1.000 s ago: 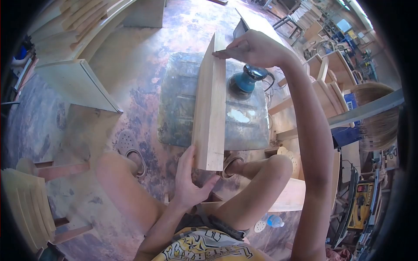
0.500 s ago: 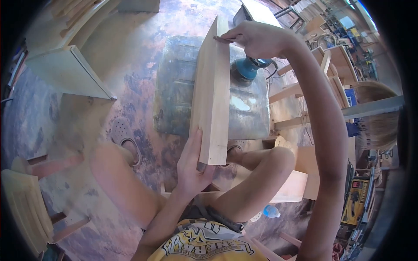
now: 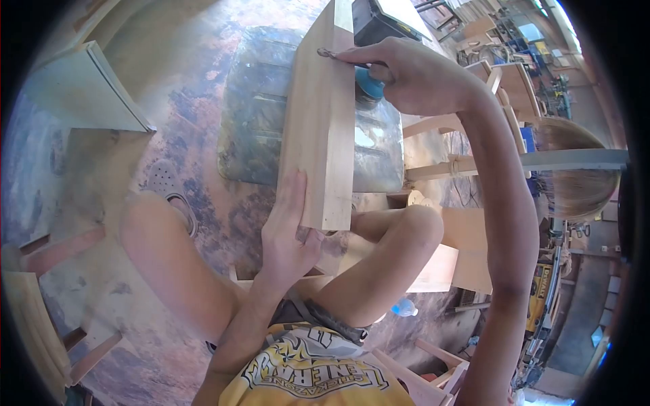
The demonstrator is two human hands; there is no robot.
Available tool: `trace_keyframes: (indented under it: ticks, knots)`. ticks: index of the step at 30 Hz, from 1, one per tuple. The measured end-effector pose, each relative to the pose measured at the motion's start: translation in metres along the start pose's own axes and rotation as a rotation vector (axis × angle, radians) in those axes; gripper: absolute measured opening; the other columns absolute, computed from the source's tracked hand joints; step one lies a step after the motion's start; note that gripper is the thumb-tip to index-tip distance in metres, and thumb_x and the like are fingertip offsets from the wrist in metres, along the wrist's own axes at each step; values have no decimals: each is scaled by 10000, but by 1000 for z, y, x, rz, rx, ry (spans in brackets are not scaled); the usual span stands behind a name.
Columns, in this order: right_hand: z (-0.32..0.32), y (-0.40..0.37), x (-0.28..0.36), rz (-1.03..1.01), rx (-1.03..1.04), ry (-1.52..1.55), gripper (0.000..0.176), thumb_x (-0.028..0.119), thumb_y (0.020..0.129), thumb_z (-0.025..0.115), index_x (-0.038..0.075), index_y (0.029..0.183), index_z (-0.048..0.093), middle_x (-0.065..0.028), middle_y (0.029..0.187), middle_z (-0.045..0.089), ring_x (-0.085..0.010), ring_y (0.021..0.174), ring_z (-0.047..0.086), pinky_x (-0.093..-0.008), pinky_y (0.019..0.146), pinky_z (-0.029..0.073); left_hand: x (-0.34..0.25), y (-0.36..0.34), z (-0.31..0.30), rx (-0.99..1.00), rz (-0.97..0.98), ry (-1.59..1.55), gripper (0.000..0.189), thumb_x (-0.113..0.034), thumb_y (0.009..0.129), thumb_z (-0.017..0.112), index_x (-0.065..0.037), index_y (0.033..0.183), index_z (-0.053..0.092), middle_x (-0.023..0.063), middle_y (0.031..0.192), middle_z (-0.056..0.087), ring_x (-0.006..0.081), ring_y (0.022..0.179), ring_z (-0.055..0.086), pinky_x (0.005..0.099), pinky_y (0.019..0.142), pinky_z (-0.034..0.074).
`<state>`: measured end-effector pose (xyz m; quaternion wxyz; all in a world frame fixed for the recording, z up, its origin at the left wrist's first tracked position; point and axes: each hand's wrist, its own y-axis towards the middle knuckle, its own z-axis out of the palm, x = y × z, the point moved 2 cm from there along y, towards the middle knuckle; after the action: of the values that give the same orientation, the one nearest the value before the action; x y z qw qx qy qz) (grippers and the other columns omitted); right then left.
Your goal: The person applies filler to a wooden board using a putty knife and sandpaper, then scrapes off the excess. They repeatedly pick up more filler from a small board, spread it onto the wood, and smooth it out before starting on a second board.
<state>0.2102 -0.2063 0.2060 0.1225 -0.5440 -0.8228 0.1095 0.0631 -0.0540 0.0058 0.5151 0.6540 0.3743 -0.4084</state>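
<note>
A long pale wooden board [image 3: 316, 122], box-like and thick, stands tilted away from me between my knees. Its near lower end is gripped by my left hand [image 3: 288, 233], with fingers along the left face and the thumb under the end. My right hand [image 3: 413, 78] is at the far part of the board, closed, its index finger stretched onto the upper edge. Something small and dark brown shows at that fingertip; what it is I cannot make out. Partly hidden behind my right hand is a teal power sander [image 3: 367, 88].
Under the board lies a worn grey-green platform [image 3: 254, 128]. A dark box [image 3: 386, 24] stands at the far end. Wooden furniture parts [image 3: 88, 88] are on the left, with more wooden frames and a fan [image 3: 575, 166] on the right. A water bottle [image 3: 405, 308] lies by my right thigh.
The view has shifted, so the board and platform sit higher and further left. My right index finger has moved from the board's right edge onto its face side. My left hand keeps its hold.
</note>
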Motion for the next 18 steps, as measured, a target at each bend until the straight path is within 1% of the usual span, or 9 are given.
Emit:
trace_keyframes:
  ticks: [2, 4, 5, 7, 8, 10, 13, 14, 18]
  knots:
    - [1, -9, 13, -12, 3, -15, 745, -109, 620, 417, 111, 1316, 568, -125, 588, 402, -200, 546, 422, -349, 552, 374, -1, 0, 1, -4, -20, 10, 711, -4, 772, 648, 118, 1397, 333, 284, 1381, 451, 342, 1263, 493, 366, 1011, 422]
    - [2, -17, 24, 31, 34, 49, 741, -113, 610, 418, 91, 1305, 569, -166, 621, 487, -234, 570, 476, -379, 605, 423, -3, 0, 1, -21, -12, 5, 712, -25, 785, 682, 110, 1396, 341, 281, 1375, 458, 331, 1252, 502, 363, 1010, 424]
    - [8, -20, 22, 38, 37, 50, 741, -113, 610, 418, 91, 1305, 569, -166, 621, 487, -234, 570, 476, -379, 605, 423, -2, 0, 2, -16, -14, 0, 712, -25, 785, 682, 110, 1396, 341, 281, 1375, 458, 331, 1252, 502, 363, 1010, 424]
    - [25, -26, 17, -48, -131, 59, 703, -124, 639, 440, 83, 1300, 564, -228, 712, 568, -316, 625, 540, -411, 656, 440, -2, 0, 3, -40, 4, -18, 713, -31, 794, 698, 96, 1401, 346, 264, 1376, 467, 305, 1238, 516, 354, 1000, 432]
    - [31, -30, 16, -41, -129, 61, 703, -124, 639, 440, 83, 1300, 564, -228, 712, 568, -316, 625, 540, -411, 656, 440, -2, -1, 4, -34, 2, -23, 713, -31, 794, 698, 96, 1401, 346, 264, 1376, 467, 305, 1238, 516, 354, 1000, 432]
    - [38, -39, 26, -141, -278, 7, 585, -48, 576, 516, -50, 1154, 608, -235, 763, 622, -395, 782, 619, -452, 693, 485, -3, -1, 6, -57, -14, -50, 720, -47, 803, 716, 83, 1407, 347, 237, 1372, 485, 258, 1202, 541, 338, 974, 450]
    - [39, -53, 44, -96, -242, 76, 529, -38, 591, 545, -55, 1116, 604, -225, 793, 632, -400, 816, 612, -447, 720, 483, 0, -3, 9, -71, -11, -86, 715, -63, 815, 721, 76, 1410, 351, 208, 1333, 531, 218, 1150, 569, 326, 946, 466]
    - [43, -58, 46, -91, -241, 82, 529, -38, 591, 545, -55, 1116, 604, -225, 793, 632, -400, 816, 612, -447, 720, 483, 1, -3, 9, -64, -14, -85, 715, -63, 815, 721, 76, 1410, 351, 208, 1333, 531, 218, 1150, 569, 326, 946, 466]
    - [57, -74, 55, -152, -365, 50, 496, -18, 603, 588, -51, 1098, 585, -228, 859, 628, -409, 848, 600, -458, 724, 477, 2, -5, 11, -74, -41, -93, 727, -78, 813, 735, 74, 1411, 350, 189, 1266, 584, 193, 1090, 598, 316, 923, 479]
